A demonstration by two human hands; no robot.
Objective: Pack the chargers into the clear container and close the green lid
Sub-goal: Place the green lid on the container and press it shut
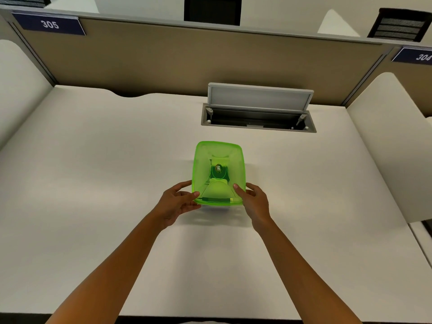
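A translucent green lid (230, 157) lies flat on top of the clear container, whose wall barely shows below the lid's near edge (218, 207). Pale charger shapes show faintly through the lid. My left hand (176, 202) grips the lid's near left corner, thumb on top and fingers under the rim. My right hand (253, 201) holds the near right corner the same way. The container stands on the white desk (117, 183) at its middle.
A grey cable hatch (258, 113) stands open in the desk behind the container. Beige partition walls (163, 59) close off the back and both sides, with signs 305 and 304. The desk's front edge runs along the bottom of the view.
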